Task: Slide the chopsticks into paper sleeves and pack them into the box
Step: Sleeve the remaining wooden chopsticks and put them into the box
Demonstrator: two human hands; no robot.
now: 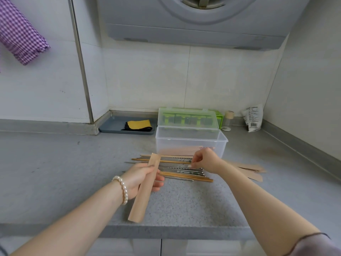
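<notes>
Several loose metal and wooden chopsticks (177,168) lie in a row on the grey counter. My left hand (142,179) grips a brown paper sleeve (143,195) that slants from the counter's front edge up toward the pile. My right hand (205,159) rests on the right ends of the chopsticks, fingertips pinching at one of them. Just behind the pile stands a clear plastic box (191,140) with its lid tipped up; brown sleeves show through its front wall. More empty sleeves (249,169) lie to the right of my right wrist.
A grey tray (114,124) with a yellow-and-black cloth sits at the back left. Behind the box are a green holder (220,117), a small jar (228,118) and a white packet (253,117). The counter's front edge (175,230) runs below my hands. A range hood hangs overhead.
</notes>
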